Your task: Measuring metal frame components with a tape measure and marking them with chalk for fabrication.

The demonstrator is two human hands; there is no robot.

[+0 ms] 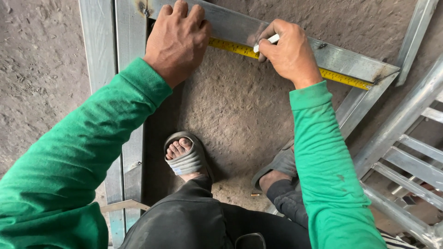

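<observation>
Yellow measuring tape (286, 62) lies stretched along the near edge of a grey metal bar (350, 57), part of a welded frame resting on the rough concrete floor (240, 110). The left hand (177, 39) is spread flat, fingers loosely curled, pressing the tape's end down against the bar near the frame's corner; it grips nothing. The right hand (288, 53) is closed around a thin white marker (265, 43), possibly chalk, its tip touching the bar just above the tape. As far as can be judged, the tape is already laid out and held, and the marking is underway; whether a mark has been made under the tip is hidden. More metal framework (406, 157) lies to the right. No containers are visible. Two sandalled feet stand inside the frame.
</observation>
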